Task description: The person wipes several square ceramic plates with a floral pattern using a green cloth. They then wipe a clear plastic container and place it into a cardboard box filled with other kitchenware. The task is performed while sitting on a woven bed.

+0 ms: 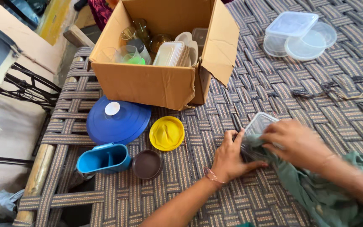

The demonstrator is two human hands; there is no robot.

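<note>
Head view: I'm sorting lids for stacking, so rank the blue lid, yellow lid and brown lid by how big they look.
1. blue lid, clearly largest.
2. yellow lid.
3. brown lid, slightly smaller than the yellow, though it lies nearer the camera, so that gap is unsure.

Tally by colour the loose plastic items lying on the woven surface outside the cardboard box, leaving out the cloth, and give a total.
Blue: 2, the round blue lid and the blue divided holder
Yellow: 1, the yellow lid
Brown: 1, the brown lid
Clear: 4, the clear square container, the clear round tub, the clear round lid and the clear container in the hands
Total: 8
</note>
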